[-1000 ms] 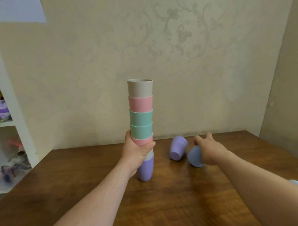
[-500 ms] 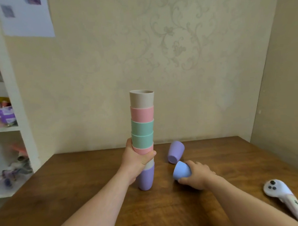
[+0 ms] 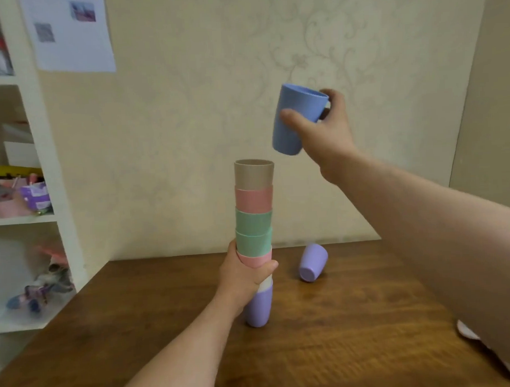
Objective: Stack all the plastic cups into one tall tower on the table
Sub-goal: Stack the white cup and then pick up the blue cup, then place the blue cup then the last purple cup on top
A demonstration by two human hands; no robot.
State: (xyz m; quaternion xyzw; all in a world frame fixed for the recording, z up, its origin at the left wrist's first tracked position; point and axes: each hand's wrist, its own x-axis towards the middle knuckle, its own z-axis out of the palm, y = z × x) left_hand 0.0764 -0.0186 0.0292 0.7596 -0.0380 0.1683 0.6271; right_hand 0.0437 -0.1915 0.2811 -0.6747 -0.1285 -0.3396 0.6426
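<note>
The wooden table is filling the lower part of the view, butting against a patterned cream wall. A white shelf unit is standing at the left, holding blurred, colourful clutter, with a sheet of paper hanging on the wall just beside it. The person's right forearm is crossing the right side of the view and hiding part of a white object lying on the table near the right edge.

The tower of nested cups is standing upright on the table near its middle, purple at the bottom and beige on top, with pink and green ones between. The left hand is wrapping its fingers closed around the lower part of the tower, covering some of it. The right hand is gripping a blue cup between thumb and fingers, holding it tilted in the air, above and to the right of the tower's open top, apart from it. A purple cup is lying on its side on the table, just right of the tower.
</note>
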